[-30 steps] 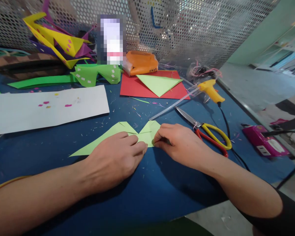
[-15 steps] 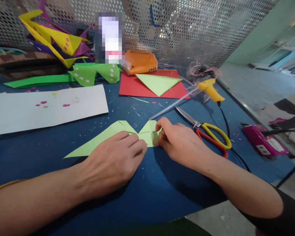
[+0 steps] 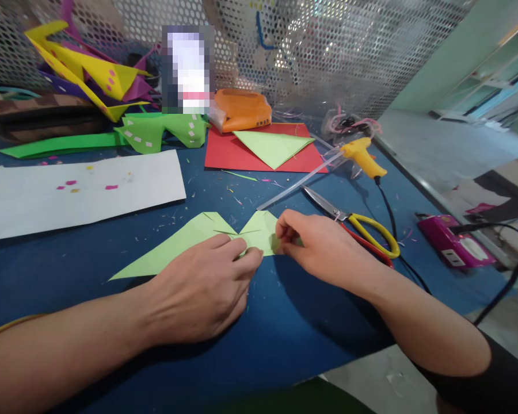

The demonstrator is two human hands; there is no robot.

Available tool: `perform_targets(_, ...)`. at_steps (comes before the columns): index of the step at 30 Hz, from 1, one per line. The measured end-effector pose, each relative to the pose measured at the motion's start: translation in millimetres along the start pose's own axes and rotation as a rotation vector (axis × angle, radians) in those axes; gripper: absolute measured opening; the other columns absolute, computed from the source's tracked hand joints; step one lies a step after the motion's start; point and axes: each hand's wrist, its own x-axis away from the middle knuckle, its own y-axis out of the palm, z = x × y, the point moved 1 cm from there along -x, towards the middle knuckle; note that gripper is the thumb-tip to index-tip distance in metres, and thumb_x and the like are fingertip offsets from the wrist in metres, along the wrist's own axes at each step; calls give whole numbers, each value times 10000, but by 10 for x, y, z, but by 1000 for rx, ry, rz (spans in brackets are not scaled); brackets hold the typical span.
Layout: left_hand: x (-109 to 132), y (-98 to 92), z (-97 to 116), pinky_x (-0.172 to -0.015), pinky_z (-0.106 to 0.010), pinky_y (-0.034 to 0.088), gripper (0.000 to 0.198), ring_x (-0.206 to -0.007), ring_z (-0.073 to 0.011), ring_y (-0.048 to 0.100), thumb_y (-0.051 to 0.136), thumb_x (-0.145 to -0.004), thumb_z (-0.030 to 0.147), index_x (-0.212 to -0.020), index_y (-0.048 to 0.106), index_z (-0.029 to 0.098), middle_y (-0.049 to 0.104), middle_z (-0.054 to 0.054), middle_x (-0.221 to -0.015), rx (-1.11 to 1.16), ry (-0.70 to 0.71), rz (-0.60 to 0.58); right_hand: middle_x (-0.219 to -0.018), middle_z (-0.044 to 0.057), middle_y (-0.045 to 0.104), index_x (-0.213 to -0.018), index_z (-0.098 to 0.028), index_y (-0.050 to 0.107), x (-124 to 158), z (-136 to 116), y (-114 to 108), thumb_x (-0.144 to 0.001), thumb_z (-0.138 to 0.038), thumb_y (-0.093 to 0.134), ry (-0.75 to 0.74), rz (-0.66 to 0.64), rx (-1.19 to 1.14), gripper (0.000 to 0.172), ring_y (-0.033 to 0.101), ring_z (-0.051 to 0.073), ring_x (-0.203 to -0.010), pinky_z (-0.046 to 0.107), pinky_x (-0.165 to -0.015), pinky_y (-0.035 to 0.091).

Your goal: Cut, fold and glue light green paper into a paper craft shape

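A folded light green paper (image 3: 172, 247) lies on the blue table, with a V-shaped notch along its upper edge and a long point toward the left. My left hand (image 3: 202, 282) is closed on its lower middle, fingers bent and pressed together, hiding part of that edge. At the paper's right end, the curled fingers and thumb of my right hand (image 3: 311, 241) close on the edge. The fingertips there are partly hidden. Just beyond my right hand lie scissors (image 3: 349, 218) with one yellow and one red handle.
A yellow glue gun (image 3: 362, 156) with a clear glue stick rests behind the scissors. Another green folded paper (image 3: 274, 148) lies on red sheets (image 3: 220, 155). A white board (image 3: 147, 184), an orange packet (image 3: 244, 110) and a magenta power socket (image 3: 457, 241) surround the work.
My left fingers have shifted slightly, the index finger and thumb now nearer the paper's lower edge. My right hand has rotated a little at the right end. The whole view has drifted slightly.
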Motion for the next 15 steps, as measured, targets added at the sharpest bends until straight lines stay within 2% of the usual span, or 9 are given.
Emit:
perform_targets(5, 3, -2, -10, -713, -400, 389, 285, -826, -231, 510, 366, -940, 215, -889, 641, 156, 631, -94, -1013, 10, -15, 7, -778, -38, 679, -827, -231, 509, -4, 29, 8, -797, -148, 597, 23, 12, -31, 125, 601, 144, -714, 254, -589, 329)
perform_targets(9, 10, 10, 6, -721, -399, 392, 275, -831, -227, 520, 382, -941, 223, -883, 642, 154, 630, -90, -1006, -5, -10, 32, -755, -20, 692, -820, -214, 518, -16, 4, -15, -801, -141, 597, 75, -7, 69, 109, 601, 152, -674, 267, -598, 318)
perform_targets(13, 5, 34, 41, -749, -398, 408, 285, -880, -235, 526, 387, -951, 252, -973, 643, 128, 619, -94, -1004, -17, -46, 81, -731, -4, 695, -825, -201, 537, -17, -38, -31, -818, -111, 572, 23, -39, 144, 96, 591, 163, -675, 277, -623, 311)
perform_targets(15, -17, 34, 47, -766, -399, 420, 309, -881, -235, 523, 393, -955, 296, -1048, 630, 121, 610, -91, -999, 15, -64, 54, -717, 3, 689, -842, -196, 552, -19, -44, -34, -826, -111, 564, -3, -31, 160, 87, 587, 167, -676, 279, -627, 311)
